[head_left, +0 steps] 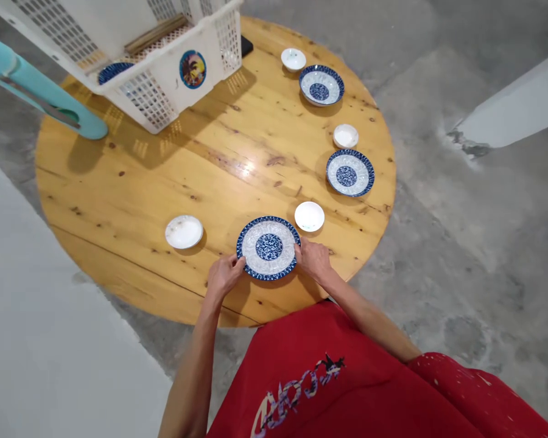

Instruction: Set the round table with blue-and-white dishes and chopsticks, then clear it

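A blue-and-white patterned plate (269, 247) is between my two hands near the front edge of the round wooden table. My left hand (225, 275) grips its left rim, thumb on top. On the opposite rim, my right hand (313, 258) is closed with the thumb over the edge. Whether the plate rests on the wood or is slightly raised, I cannot tell. Just beyond my right hand sits a small white bowl (309, 216). To the left of the plate lies a small white dish (184, 232).
Along the right side of the table (210, 176) stand two more blue-and-white plates (350, 173) and two small white dishes (346, 136). A white plastic basket (164, 91) occupies the back left, beside a turquoise post-like object (50, 91). A white column (520, 103) rises from the floor at right.
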Available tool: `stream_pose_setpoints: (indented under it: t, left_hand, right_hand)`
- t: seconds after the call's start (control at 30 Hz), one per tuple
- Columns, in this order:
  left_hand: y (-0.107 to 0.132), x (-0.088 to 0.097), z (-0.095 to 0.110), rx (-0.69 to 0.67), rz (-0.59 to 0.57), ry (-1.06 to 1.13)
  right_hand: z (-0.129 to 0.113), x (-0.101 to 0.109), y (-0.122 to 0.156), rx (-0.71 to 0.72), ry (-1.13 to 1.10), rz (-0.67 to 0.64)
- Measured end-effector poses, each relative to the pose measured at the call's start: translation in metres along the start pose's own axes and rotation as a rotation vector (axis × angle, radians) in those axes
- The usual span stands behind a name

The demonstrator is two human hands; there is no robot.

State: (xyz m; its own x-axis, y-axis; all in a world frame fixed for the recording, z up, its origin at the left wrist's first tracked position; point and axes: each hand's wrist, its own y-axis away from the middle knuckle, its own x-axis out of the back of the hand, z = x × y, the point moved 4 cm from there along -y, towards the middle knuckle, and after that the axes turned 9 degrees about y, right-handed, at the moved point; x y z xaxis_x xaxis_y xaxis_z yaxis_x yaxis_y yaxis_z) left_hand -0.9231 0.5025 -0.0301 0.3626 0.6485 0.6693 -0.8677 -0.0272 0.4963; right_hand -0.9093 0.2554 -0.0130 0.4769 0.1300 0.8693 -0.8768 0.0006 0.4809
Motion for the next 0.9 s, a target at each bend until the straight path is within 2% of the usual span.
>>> stream_pose_setpoints:
  t: [0.27, 0.37, 0.47, 0.53, 0.63, 0.77, 0.83, 0.9]
  left_hand:
    - [-0.012, 0.0, -0.005, 0.03, -0.079, -0.118]
    - [-0.021, -0.005, -0.008, 0.013, -0.053, -0.083]
    - [-0.025, -0.011, -0.009, -0.02, -0.021, 0.033]
    - [-0.022, -0.011, -0.008, -0.033, 0.013, 0.142]
    - [-0.008, -0.001, -0.003, -0.02, 0.096, 0.259]
    - [0.008, 0.021, 0.022, -0.017, 0.162, 0.295]
    - [0.007, 0.029, 0.048, -0.07, 0.173, 0.29]
    - [0.0, 0.03, 0.084, -0.156, 0.183, 0.299]
  right_hand:
    - [0.005, -0.012, -0.003, -0.059, -0.12, 0.013]
    - [0.007, -0.022, -0.007, -0.1, -0.316, 0.045]
    - [0.002, -0.03, -0.01, -0.039, -0.604, 0.096]
    - [-0.001, -0.034, -0.009, -0.009, -0.756, 0.12]
    - [-0.003, -0.036, 0.0, 0.011, -0.904, 0.153]
    - [0.008, -0.02, 0.009, 0.039, -1.026, 0.223]
    - [0.027, -0.002, 0.006, 0.026, -1.049, 0.268]
    - [0.057, 0.02, -0.003, 0.01, -1.034, 0.338]
